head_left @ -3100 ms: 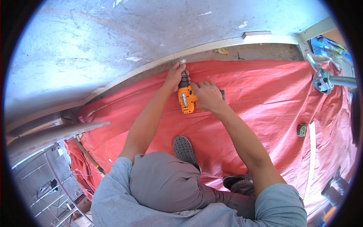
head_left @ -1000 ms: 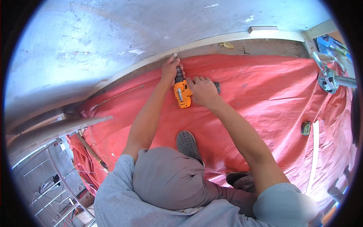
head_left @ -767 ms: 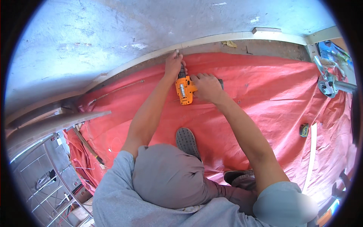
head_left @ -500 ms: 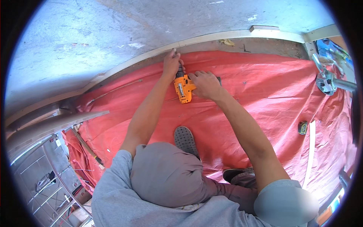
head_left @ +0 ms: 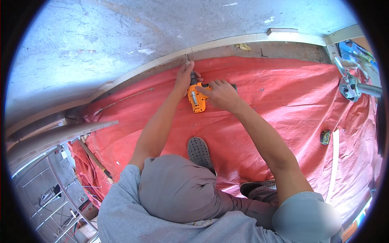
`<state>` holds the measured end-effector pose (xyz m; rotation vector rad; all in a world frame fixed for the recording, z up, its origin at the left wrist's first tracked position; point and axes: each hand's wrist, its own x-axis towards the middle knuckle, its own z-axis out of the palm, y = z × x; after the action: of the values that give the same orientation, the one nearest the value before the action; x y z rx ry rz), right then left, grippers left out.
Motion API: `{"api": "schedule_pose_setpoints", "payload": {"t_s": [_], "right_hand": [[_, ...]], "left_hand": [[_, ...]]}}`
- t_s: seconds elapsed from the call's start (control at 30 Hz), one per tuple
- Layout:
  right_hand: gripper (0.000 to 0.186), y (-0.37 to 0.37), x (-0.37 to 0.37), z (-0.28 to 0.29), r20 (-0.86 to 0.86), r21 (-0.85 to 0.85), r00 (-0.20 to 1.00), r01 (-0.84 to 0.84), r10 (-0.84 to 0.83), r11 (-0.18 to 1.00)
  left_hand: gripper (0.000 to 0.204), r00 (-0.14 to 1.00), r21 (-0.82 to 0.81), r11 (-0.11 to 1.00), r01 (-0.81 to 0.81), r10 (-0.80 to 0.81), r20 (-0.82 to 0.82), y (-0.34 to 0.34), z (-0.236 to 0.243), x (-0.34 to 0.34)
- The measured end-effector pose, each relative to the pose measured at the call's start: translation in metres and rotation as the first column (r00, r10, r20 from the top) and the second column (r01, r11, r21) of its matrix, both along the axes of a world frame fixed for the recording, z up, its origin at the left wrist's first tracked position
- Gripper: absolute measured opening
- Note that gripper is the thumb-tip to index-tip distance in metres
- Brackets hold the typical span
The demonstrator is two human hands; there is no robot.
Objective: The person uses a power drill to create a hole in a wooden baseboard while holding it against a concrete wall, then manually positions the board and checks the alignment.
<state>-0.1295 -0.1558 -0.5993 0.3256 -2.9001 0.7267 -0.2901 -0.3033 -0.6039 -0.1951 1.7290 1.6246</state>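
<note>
While the person crouches in a soft grey fabric shirt [head_left: 133,214] and creased grey-brown trousers [head_left: 174,190], two dark rounded shoes show below: one dotted shoe [head_left: 198,150] in front of the knee, and a second shoe [head_left: 257,187] partly covered by the trouser leg. Under them spreads one red plastic sheet [head_left: 259,137], glossy and wrinkled, with many long folds.

Ahead of the feet is the single drill [head_left: 196,99], an orange hard-shelled body with a black ribbed chuck [head_left: 193,79], over the sheet near its far edge and pointing away from the person. Both hands hold it: the right hand [head_left: 222,93] wraps the handle, thumb along the body, and the left hand [head_left: 185,77] curls around the chuck end, hiding the tip, so I cannot tell what that tip touches.

Well off to the right are one squarish black-and-yellow tape measure [head_left: 325,137], one thin, pale, straight-edged strip [head_left: 334,166] just beside it and, farther out, one metal fitting [head_left: 349,90] with a round grey pipe [head_left: 369,90].

Beyond the sheet lie one crumpled yellowish scrap [head_left: 244,47], a long pale edging [head_left: 227,42] carrying one short flat block [head_left: 282,30], and a broad blue-grey panel [head_left: 121,28], scuffed and flecked with white.
</note>
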Motion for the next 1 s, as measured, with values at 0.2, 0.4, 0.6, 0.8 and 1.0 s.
{"api": "schedule_pose_setpoints", "payload": {"t_s": [0.2, 0.4, 0.6, 0.8, 1.0], "right_hand": [[0.054, 0.001, 0.001, -0.003, -0.057, 0.006, 0.998, -0.006, 0.006, 1.000], [0.043, -0.008, -0.004, 0.010, 0.036, 0.009, 0.995, 0.093, -0.093, 0.996], [0.027, -0.018, -0.014, 0.004, 0.094, 0.039, 0.986, 0.131, -0.134, 0.991], [0.023, -0.017, -0.013, 0.004, 0.135, 0.036, 0.983, 0.119, -0.123, 0.992], [0.022, -0.019, -0.014, 0.002, 0.108, 0.026, 0.988, 0.107, -0.109, 0.994]], "left_hand": [[0.040, 0.999, -0.037, 0.999, 0.014, -0.016, -0.039, 0.003, -0.003, -0.002], [0.035, 0.998, -0.077, 0.996, 0.038, -0.041, -0.038, 0.002, -0.002, -0.009], [0.033, 0.999, -0.078, 0.997, 0.004, -0.008, -0.045, 0.003, 0.003, -0.007], [0.033, 0.998, -0.042, 0.999, 0.011, -0.013, -0.062, 0.008, 0.009, -0.006], [0.031, 0.994, -0.029, 1.000, 0.009, -0.012, -0.106, 0.002, -0.003, -0.016]]}}
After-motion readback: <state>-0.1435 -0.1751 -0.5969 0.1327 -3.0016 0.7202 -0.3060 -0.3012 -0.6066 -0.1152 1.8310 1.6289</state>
